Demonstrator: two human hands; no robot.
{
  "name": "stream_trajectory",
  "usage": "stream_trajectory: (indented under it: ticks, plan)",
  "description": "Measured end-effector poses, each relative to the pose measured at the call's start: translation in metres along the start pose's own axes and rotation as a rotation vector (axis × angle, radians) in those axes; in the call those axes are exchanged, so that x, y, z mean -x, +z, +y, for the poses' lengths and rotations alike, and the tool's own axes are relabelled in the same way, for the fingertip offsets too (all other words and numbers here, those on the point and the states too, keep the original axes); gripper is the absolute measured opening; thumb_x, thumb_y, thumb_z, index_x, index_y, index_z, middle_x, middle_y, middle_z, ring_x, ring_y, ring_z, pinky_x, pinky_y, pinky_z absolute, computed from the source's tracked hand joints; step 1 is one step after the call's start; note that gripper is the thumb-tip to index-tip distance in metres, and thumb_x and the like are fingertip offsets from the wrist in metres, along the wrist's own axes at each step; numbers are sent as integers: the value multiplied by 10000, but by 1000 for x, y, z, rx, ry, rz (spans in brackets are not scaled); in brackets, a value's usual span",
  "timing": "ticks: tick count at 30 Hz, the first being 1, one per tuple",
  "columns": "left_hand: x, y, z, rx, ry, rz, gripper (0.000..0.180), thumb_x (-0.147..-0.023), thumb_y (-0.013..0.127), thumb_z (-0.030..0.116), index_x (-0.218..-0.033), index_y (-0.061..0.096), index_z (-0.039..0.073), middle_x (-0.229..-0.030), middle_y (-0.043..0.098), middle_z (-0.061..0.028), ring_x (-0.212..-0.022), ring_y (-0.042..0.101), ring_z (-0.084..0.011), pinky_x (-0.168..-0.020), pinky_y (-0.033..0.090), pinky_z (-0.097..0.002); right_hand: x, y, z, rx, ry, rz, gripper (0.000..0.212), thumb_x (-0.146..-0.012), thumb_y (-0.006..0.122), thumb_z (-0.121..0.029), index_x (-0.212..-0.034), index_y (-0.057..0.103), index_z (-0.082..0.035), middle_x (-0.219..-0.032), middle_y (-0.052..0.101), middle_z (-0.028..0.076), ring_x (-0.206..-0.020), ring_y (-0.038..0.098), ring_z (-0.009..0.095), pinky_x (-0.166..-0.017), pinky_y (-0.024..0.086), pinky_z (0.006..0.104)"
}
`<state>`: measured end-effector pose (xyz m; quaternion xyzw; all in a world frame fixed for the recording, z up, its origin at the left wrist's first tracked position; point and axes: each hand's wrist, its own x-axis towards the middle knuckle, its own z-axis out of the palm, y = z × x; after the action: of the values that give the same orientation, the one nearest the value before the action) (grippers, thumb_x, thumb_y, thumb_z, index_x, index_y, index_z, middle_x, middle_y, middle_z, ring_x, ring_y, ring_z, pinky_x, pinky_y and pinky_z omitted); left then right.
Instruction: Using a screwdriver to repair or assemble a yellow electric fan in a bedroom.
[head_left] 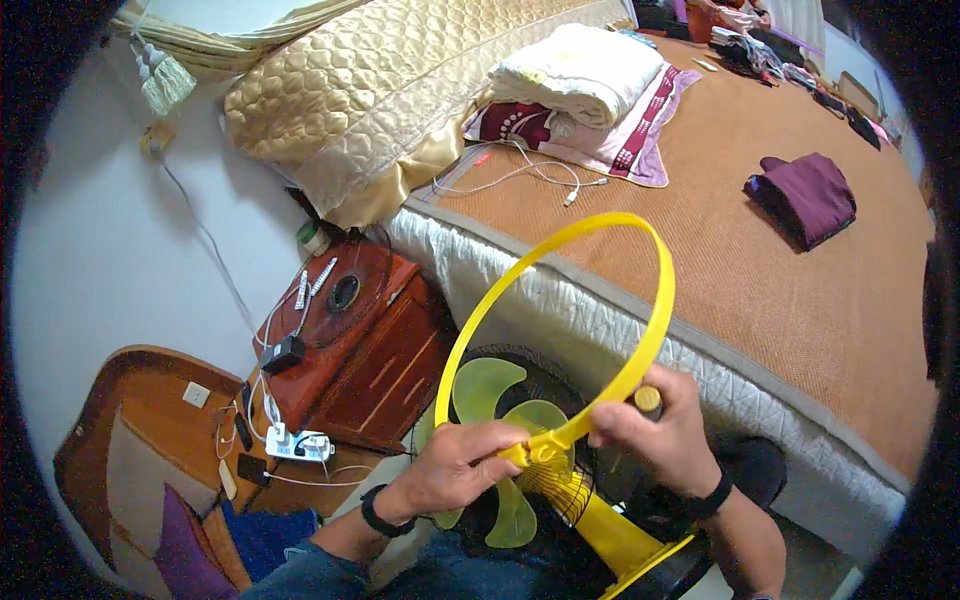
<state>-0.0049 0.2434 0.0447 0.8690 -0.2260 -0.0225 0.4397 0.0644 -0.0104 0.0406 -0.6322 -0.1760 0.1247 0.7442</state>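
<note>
Both my hands hold a large yellow plastic fan-guard ring (pixel 663 295), tilted upright in front of me. My left hand (pixel 450 468) pinches the ring near its joint at the bottom. My right hand (pixel 668 432) grips the band just right of that joint. A dark, rod-like handle with a yellow round end (pixel 648 401) also sits in my right hand; its other end is hidden. Below the ring is an electric fan with translucent green blades (pixel 487 388) and a yellow neck (pixel 605 530). Part of its dark wire guard shows behind the blades.
A bed with a brown mat (pixel 780 330) spans the right, bearing a folded white quilt (pixel 580 70), a white cable (pixel 540 180) and a maroon cloth item (pixel 805 198). A wire fan guard (pixel 372 265) lies on the red-brown nightstand (pixel 375 370). A power strip (pixel 300 446) trails cords nearby.
</note>
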Motion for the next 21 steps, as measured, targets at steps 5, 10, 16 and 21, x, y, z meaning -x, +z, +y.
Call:
stream_trajectory:
  ticks: [5, 10, 16, 21]
  plan:
    - [3, -2, -1, 28, 103, -9, 239, -935, 707, 141, -1138, 681, 20, -1009, 730, -131, -848, 729, -278, -732, 560, -343, 2, 3, -3, -99, 65, -49, 155, -919, 744, -149, -924, 691, -3, -790, 718, 31, -693, 667, 80, -627, 534, 234]
    - [7, 1, -5, 12, 94, -1, 250, -934, 713, 157, -1140, 680, 20, -1019, 731, -131, -849, 728, -288, -734, 560, -343, -2, 2, 6, -10, 10, -44, 176, -915, 747, -175, -916, 704, -4, -766, 718, 43, -674, 674, 97, -608, 529, 252]
    - [5, 1, -4, 23, -1, 36, 271, -958, 698, 185, -1166, 667, 12, -1006, 733, -126, -868, 734, -225, -744, 558, -322, -2, 1, 2, 2, -32, -94, 187, -904, 765, -177, -913, 737, 8, -778, 736, 54, -687, 689, 97, -620, 545, 243]
    - [3, 3, 6, 99, -33, 83, 309, -973, 683, 178, -1225, 637, 6, -1001, 739, -102, -893, 725, -176, -767, 563, -300, 2, 3, 3, -45, 17, -89, 187, -905, 765, -174, -938, 741, 8, -776, 734, 52, -690, 688, 93, -615, 543, 242]
